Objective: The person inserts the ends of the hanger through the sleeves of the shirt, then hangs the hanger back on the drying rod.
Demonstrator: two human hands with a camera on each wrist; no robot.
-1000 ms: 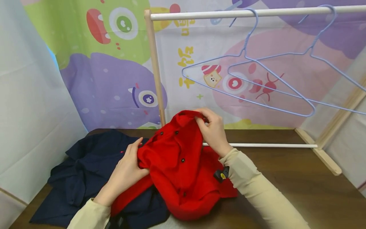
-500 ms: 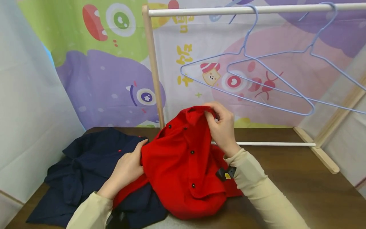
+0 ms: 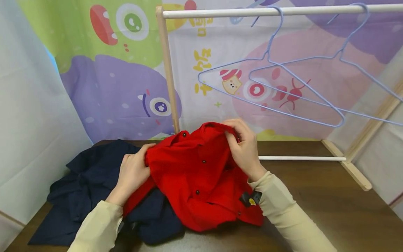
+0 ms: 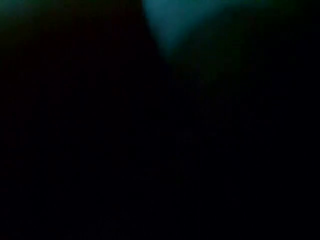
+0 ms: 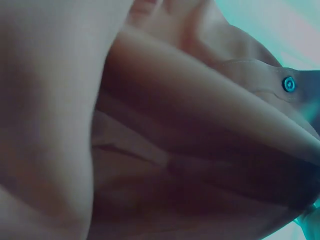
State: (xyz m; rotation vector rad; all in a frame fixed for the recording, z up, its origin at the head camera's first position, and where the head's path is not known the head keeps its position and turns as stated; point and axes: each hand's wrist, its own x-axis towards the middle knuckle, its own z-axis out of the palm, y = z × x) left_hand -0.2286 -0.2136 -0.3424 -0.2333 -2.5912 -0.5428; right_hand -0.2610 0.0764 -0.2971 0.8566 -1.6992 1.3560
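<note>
Between my two hands hangs a red buttoned shirt (image 3: 185, 175), its lower part lying on the table. My left hand (image 3: 133, 173) grips the shirt's left edge, fingers hidden behind the cloth. With thumb and fingers, my right hand (image 3: 244, 147) pinches it at the upper right, near what looks like the collar. Folds of the shirt (image 5: 200, 95) and a dark button (image 5: 289, 84) fill the right wrist view, where the colours look washed out. Almost everything in the left wrist view is black. A dark navy garment (image 3: 85, 189) lies crumpled under and beside the left forearm.
Two light-blue wire hangers (image 3: 270, 63) hang from the white rail (image 3: 220, 13) of a wooden rack. The rack's foot (image 3: 347, 166) stands on the brown table (image 3: 315, 196) at the right. A cartoon-printed curtain (image 3: 116, 87) closes off the back.
My left hand has moved left and slightly up, spreading the shirt wider. The right hand shifted right, then dipped a little. The shirt front with its buttons has turned and slackened.
</note>
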